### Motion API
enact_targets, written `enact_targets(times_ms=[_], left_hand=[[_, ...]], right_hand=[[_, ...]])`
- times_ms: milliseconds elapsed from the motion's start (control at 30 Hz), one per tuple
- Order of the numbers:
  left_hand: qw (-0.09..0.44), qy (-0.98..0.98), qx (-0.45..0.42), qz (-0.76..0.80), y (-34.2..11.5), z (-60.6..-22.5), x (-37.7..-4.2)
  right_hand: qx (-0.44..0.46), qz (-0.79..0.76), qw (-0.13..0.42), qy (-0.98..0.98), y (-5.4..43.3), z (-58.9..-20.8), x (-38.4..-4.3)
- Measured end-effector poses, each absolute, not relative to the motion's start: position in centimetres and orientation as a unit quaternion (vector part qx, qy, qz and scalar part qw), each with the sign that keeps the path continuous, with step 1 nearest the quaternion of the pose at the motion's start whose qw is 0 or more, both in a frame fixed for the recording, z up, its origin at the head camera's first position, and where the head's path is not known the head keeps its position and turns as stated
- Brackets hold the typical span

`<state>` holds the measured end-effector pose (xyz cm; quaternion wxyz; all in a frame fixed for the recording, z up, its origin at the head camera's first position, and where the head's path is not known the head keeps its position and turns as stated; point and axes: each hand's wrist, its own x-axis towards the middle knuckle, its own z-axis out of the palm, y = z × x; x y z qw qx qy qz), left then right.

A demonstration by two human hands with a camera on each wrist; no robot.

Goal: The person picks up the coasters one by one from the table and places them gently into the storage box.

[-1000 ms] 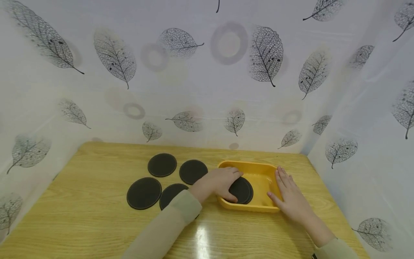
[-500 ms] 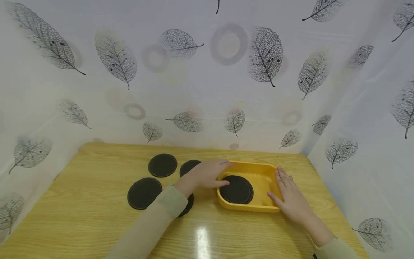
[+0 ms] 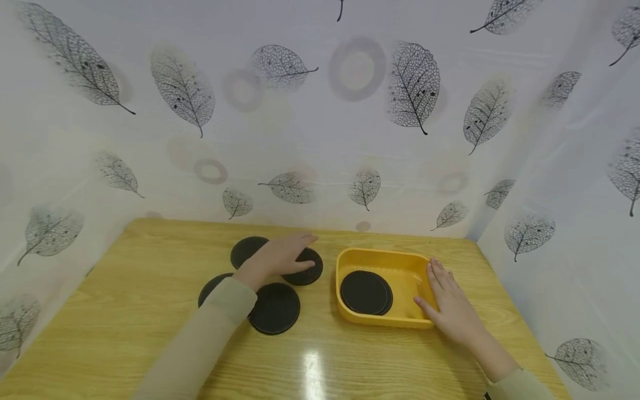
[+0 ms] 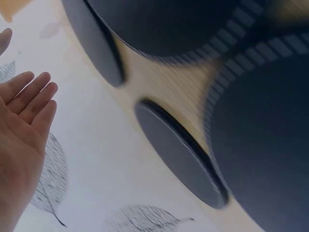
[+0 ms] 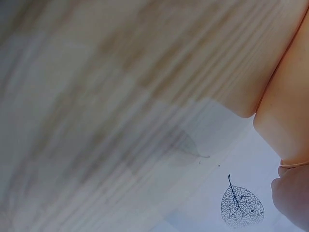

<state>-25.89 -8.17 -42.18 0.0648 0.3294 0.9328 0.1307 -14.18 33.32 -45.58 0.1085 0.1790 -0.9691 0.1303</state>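
My left hand (image 3: pixel 280 256) hovers with straight fingers over the far-right black round coaster (image 3: pixel 309 271) on the table. The left wrist view has its palm (image 4: pixel 21 140) facing the camera, holding nothing. Around it lie a far coaster (image 3: pixel 246 250), a near coaster (image 3: pixel 275 309) and a left coaster (image 3: pixel 210 286) partly covered by my arm. My right hand (image 3: pixel 455 308) rests on the right end of the yellow tray (image 3: pixel 407 319), fingers along the rim and thumb reaching inside. At the tray's left end sit stacked, slightly offset coasters (image 3: pixel 366 292).
A light wood table (image 3: pixel 125 316) carries everything. White leaf-printed curtains (image 3: pixel 320 133) hang behind it and at both sides. The right wrist view is mostly blurred, with a printed leaf (image 5: pixel 241 205) on the curtain.
My left hand has come off the coasters in the tray and moved left, out over the coasters on the table. The right hand and tray stay in place.
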Motion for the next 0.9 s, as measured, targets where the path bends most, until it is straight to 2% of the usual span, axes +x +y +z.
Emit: enact_targets(times_ms=[633,900], left_hand=[[0.014,0.948,0.279,0.153,-16.9,-44.9,-26.8],[0.039,0.952,0.245,0.178,-19.6,-45.6,-26.8]], right_hand=[[0.172,0.129,0.097,-0.972,33.3,-45.2,-14.3],[0.175,0.128,0.100,-0.971,33.3,-45.3,-14.2]])
